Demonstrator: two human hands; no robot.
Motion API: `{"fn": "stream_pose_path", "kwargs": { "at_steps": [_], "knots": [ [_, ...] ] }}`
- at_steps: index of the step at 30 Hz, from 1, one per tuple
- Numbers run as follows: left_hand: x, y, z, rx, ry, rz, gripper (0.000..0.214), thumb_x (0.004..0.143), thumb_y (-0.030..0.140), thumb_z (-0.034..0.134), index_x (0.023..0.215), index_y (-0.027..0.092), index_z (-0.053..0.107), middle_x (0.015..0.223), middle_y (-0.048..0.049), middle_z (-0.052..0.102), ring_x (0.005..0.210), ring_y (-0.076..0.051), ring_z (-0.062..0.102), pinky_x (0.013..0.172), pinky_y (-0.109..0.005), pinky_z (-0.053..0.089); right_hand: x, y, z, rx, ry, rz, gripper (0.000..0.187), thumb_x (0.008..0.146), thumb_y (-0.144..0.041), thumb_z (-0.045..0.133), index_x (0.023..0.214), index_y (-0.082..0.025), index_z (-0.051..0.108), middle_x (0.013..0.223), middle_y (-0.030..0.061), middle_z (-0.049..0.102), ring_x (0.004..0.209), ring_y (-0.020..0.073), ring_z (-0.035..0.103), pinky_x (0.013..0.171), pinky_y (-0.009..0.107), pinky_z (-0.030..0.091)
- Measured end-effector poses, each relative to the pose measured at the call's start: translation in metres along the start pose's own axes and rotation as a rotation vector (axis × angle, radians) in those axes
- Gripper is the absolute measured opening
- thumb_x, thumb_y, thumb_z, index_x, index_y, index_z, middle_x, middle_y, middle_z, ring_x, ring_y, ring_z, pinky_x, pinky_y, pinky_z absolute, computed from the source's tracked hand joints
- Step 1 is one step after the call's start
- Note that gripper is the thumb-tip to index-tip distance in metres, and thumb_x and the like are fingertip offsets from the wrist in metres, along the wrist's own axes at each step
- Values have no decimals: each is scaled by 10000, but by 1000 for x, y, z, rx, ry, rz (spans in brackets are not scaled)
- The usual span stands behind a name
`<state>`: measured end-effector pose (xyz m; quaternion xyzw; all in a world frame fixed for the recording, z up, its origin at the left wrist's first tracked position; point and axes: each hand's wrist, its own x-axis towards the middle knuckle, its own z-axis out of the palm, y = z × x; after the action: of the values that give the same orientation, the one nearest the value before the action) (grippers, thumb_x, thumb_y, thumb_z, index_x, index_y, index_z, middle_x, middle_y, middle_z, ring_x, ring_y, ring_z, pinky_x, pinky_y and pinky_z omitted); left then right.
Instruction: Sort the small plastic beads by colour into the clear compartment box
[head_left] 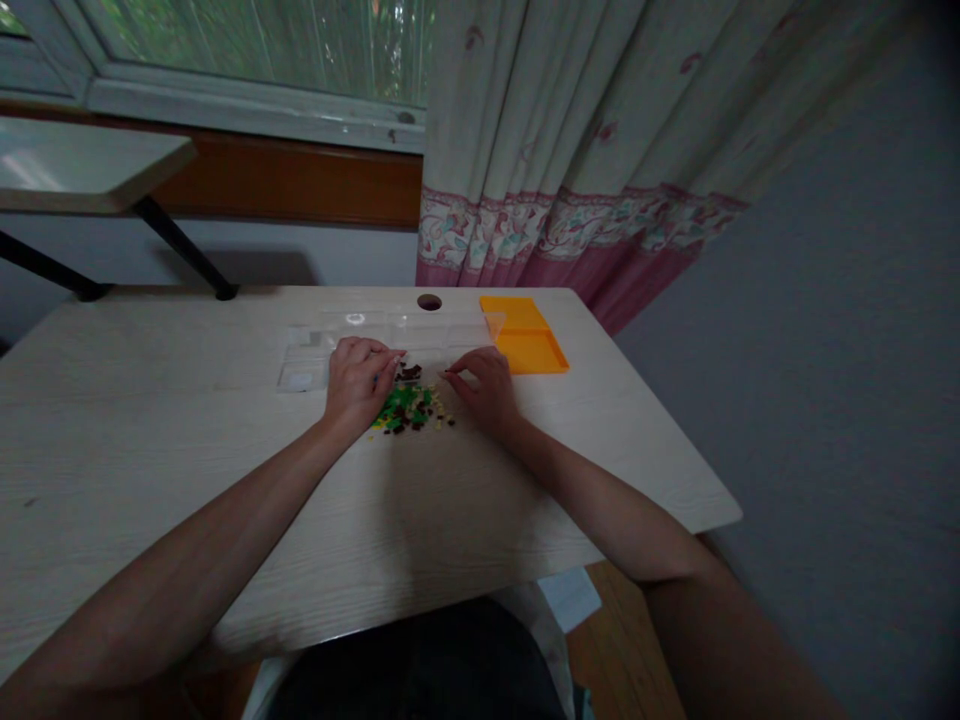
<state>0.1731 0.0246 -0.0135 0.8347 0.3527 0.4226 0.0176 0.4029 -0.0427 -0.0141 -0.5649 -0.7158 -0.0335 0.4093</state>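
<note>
A pile of tiny plastic building bricks in green, dark brown, yellow and cream lies on the table between my hands. My left hand is closed at the pile's left edge, thumb and forefinger together; whatever they pinch is too small to make out. Just right of the pile, my right hand pinches a tiny dark brick between its fingertips. Some dark brown bricks sit apart behind the pile, near the front of a clear plastic compartment box. My left hand covers part of that box.
An orange-yellow tray lies beyond my right hand, overlapped by the clear box's right end. The table has a round cable hole at the back. A raised shelf stands at the left, and a curtain hangs behind.
</note>
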Motion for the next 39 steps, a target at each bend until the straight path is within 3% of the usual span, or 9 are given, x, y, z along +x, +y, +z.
{"fn": "stream_pose_path", "kwargs": {
  "at_steps": [16, 22, 29, 39],
  "knots": [
    [1, 5, -1, -34, -3, 63, 219, 970, 342, 539, 1015, 253, 733, 944, -54, 680, 981, -235, 541, 891, -425, 441, 7, 0, 0, -47, 62, 74, 385, 953, -537, 541, 774, -227, 684, 835, 52, 702, 903, 225, 601, 873, 402, 403],
    [1, 11, -5, -106, -152, 168, 179, 942, 319, 560, 933, 246, 723, 951, -57, 687, 968, -231, 562, 903, -439, 441, 6, 4, 2, -65, 39, 90, 394, 958, -544, 523, 810, -224, 699, 868, 62, 692, 929, 231, 587, 882, 405, 398],
    [-1, 14, -6, -95, -349, 337, 190, 896, 420, 624, 906, 269, 740, 996, -53, 683, 1037, -253, 567, 948, -448, 422, 6, 6, 4, -85, 64, 72, 388, 948, -555, 538, 814, -230, 700, 868, 50, 693, 920, 217, 590, 873, 386, 408],
    [-1, 17, -8, -31, -421, 444, 335, 818, 576, 679, 928, 263, 724, 997, -65, 669, 1063, -283, 553, 980, -470, 396, 6, 8, 5, -103, 44, 92, 343, 940, -541, 561, 894, -252, 740, 936, 46, 704, 978, 228, 573, 896, 397, 381]
  ]
}}
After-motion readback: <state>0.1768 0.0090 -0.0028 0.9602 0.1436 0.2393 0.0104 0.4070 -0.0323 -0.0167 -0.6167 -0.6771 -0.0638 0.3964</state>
